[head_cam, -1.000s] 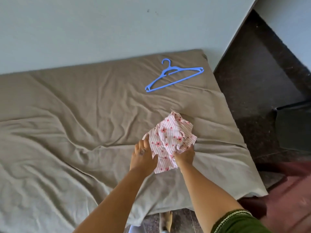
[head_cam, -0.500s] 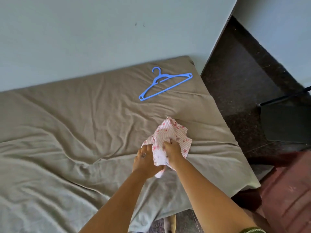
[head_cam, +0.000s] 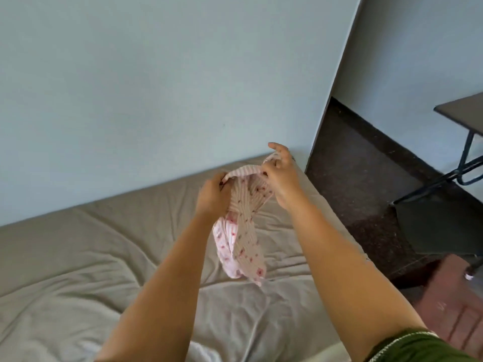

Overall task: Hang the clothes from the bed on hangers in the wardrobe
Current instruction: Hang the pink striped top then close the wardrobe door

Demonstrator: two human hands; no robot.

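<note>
Presently: garment (head_cam: 245, 231), pink striped, lifted above bed (head_cam: 78, 257), bunched, hanging between hands. Left hand (head_cam: 213, 197) grips its top edge; right hand (head_cam: 281, 176) pinches it. Hanger, wardrobe unseen; hanging still to do.

The garment (head_cam: 244, 228) is bunched, so its cut cannot be told; its upper edge is partly covered by the left hand (head_cam: 213, 198) and right hand (head_cam: 281, 176). The bed (head_cam: 78, 257) runs off the left and bottom edges. The table (head_cam: 462, 108) is cut by the right edge.
</note>
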